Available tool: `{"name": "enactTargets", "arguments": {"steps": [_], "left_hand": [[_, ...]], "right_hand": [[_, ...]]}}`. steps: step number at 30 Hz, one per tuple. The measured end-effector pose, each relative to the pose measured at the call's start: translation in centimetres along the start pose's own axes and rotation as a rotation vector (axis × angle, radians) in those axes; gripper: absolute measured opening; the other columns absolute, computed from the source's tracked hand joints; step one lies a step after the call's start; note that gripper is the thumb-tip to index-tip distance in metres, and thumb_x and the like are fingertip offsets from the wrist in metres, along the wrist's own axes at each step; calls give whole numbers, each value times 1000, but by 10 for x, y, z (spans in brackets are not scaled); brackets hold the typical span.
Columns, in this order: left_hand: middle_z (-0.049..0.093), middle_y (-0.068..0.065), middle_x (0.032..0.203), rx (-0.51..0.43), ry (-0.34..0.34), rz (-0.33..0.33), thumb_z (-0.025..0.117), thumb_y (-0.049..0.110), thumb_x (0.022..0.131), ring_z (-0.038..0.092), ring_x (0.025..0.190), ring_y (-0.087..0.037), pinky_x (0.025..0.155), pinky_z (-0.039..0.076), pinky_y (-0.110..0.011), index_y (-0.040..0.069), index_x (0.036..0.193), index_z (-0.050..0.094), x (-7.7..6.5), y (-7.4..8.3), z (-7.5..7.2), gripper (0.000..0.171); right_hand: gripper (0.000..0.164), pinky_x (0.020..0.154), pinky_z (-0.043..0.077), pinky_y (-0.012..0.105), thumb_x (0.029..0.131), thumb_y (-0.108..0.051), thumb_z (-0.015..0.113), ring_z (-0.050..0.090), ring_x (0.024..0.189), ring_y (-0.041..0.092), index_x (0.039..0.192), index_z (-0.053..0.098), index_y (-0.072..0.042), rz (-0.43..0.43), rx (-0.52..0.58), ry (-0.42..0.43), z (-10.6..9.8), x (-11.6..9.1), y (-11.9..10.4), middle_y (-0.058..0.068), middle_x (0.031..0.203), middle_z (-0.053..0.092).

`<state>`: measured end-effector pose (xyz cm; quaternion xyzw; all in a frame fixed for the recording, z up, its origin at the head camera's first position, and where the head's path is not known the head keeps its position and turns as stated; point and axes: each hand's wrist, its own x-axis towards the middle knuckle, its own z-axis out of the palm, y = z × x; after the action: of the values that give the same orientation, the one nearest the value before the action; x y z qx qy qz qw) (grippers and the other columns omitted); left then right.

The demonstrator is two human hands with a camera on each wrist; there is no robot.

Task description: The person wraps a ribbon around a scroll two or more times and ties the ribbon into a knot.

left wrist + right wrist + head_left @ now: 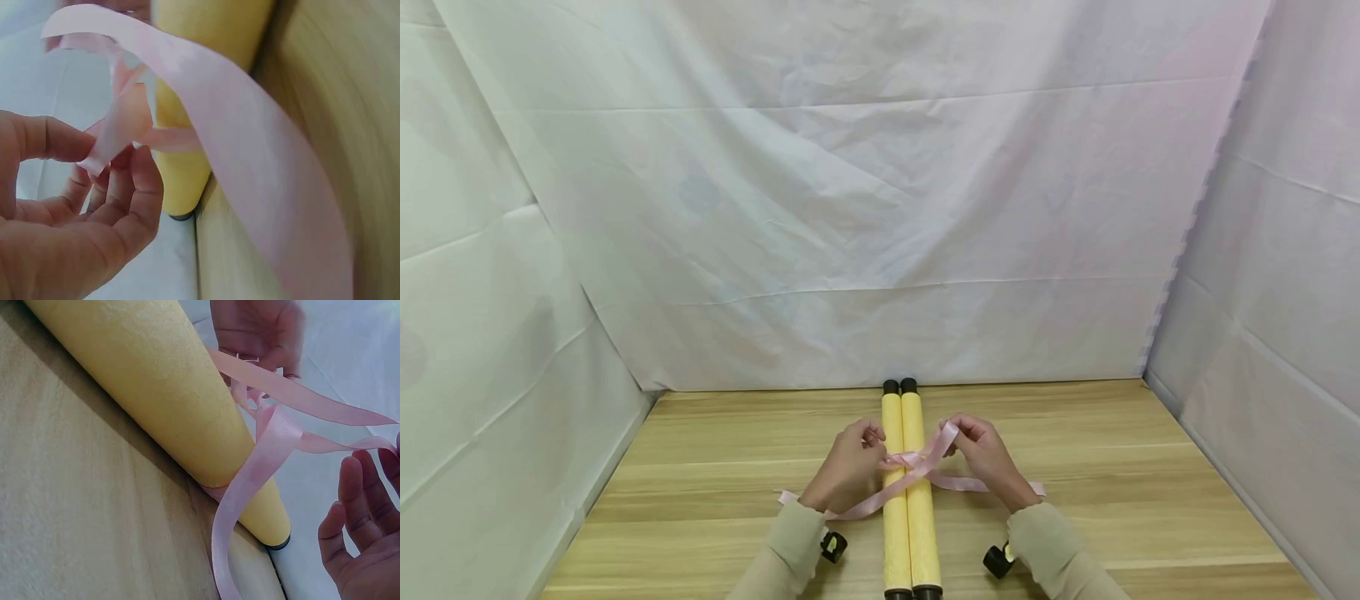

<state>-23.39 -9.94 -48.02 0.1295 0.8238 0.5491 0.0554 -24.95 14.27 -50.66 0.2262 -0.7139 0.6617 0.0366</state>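
Note:
Two yellow rolls, a left one (895, 533) and a right one (924, 533), lie side by side with black ends pointing away and toward me. A pink satin ribbon (871, 505) goes round both and crosses on top. My left hand (842, 467), at their left, pinches a piece of the ribbon (106, 147) between thumb and fingers. On the other side, my right hand (988, 458) holds a raised length of ribbon at its fingertips. Loose ribbon tails trail left and right; one loops large across the left wrist view.
The rolls rest on a wood-grain table (1112, 467). White cloth (880, 208) hangs behind it and on both sides, close to the far ends of the rolls. A small black device (833, 547) is at the left wrist, another (998, 561) at the right.

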Motion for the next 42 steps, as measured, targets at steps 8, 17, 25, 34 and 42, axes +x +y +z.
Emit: {"name": "enactTargets", "arguments": {"steps": [8, 17, 25, 34, 42], "left_hand": [[58, -14, 95, -167, -134, -34, 54, 10, 90, 57, 77, -20, 73, 52, -44, -4, 117, 53, 3, 3, -13, 31], [60, -4, 71, 367, -62, 57, 65, 18, 86, 52, 60, -13, 54, 46, -30, 8, 81, 64, -2, 8, -24, 11], [29, 10, 43, 527, -78, -4, 64, 32, 87, 26, 39, -6, 39, 25, -23, 17, 47, 41, -9, 14, -35, 49], [37, 5, 52, 220, -174, -36, 64, 36, 88, 34, 49, -11, 53, 36, -27, 12, 58, 46, 0, -3, -53, 42], [30, 6, 52, 136, -230, -57, 63, 40, 87, 28, 47, -11, 53, 33, -27, 10, 59, 44, -1, -4, -71, 45]], "right_hand": [[31, 63, 55, 44, 95, -25, 56, 59, 65, 20, 88, 64, 4, 66, -13, 68, 0, 0, -1, -1, 76, 64], [37, 64, 57, 35, 94, -27, 57, 61, 66, 27, 89, 63, 9, 136, 11, 153, 0, 2, -1, -1, 72, 62], [39, 69, 56, 37, 94, -32, 55, 62, 68, 29, 90, 65, 5, 190, -53, 182, -2, 1, -3, 0, 71, 63], [38, 65, 55, 28, 96, -27, 53, 62, 63, 20, 91, 64, 8, 175, -48, 197, -5, 1, -9, -1, 68, 62], [42, 68, 55, 35, 95, -32, 54, 61, 64, 18, 101, 65, 7, 208, -65, 236, -12, -1, -3, 1, 69, 62]]}}
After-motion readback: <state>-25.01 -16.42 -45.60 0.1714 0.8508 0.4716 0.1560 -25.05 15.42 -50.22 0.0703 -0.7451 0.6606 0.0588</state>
